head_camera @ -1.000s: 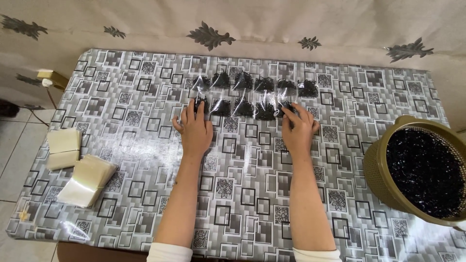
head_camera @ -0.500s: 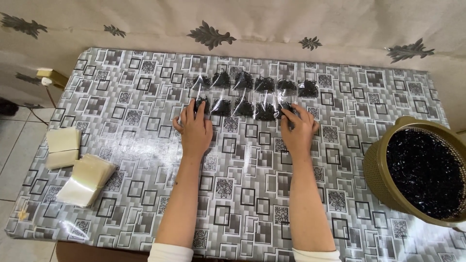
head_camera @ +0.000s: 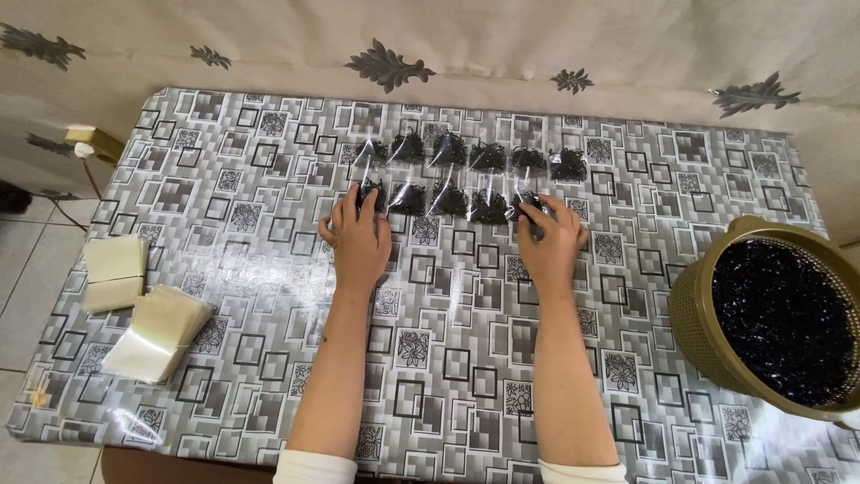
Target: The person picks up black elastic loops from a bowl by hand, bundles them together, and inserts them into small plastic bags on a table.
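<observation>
Flat, both hands (head_camera: 358, 240) (head_camera: 551, 244) press the near row of packets (head_camera: 448, 199).

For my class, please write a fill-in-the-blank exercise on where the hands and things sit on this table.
1. Both hands rest on the near row of small clear ____ filled with black bits.
2. The bags lie in ____ rows.
3. The left hand is at one end of the row, the right hand at the other; the olive basket stands at the table's ____ edge.

Missing words: bags; two; right

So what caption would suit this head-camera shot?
Both hands, left hand and right hand, rest on rows of small clear bags holding dark bits.
</observation>
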